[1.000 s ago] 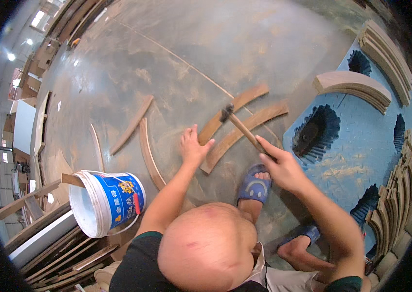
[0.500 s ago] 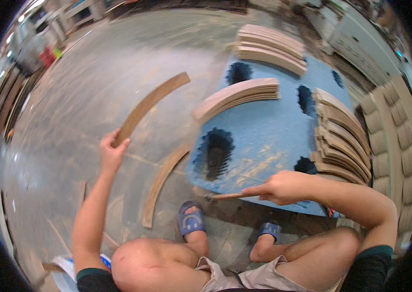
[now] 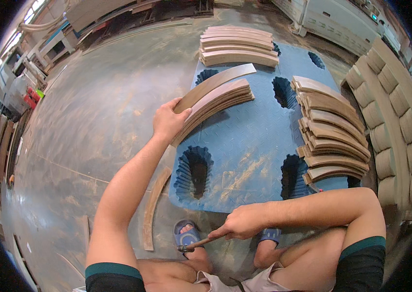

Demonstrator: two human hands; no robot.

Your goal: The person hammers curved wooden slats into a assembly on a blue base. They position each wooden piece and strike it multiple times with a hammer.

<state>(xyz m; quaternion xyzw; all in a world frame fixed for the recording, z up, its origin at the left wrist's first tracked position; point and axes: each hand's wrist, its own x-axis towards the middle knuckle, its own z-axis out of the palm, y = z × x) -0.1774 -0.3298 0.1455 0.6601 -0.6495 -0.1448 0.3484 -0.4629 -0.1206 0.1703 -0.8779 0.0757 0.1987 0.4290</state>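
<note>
Left hand (image 3: 169, 119) is clamping the curved wooden slat (image 3: 215, 82) by its near end, long axis running forward-right alongside the slat stack (image 3: 218, 101); right hand (image 3: 248, 221) is gripping the hammer (image 3: 208, 240).

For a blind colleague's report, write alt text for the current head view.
A person's left hand holds a curved wooden strip beside a stack of similar pieces on a blue pallet; the right hand holds a hammer. Other stacks share the pallet.

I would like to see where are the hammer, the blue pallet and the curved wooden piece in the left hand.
Hammer (image 3: 201, 242): head view, on its handle.
Blue pallet (image 3: 245, 134): head view, on its bare top.
Curved wooden piece (image 3: 214, 82): head view, on its broad face, near mid-length.
</note>
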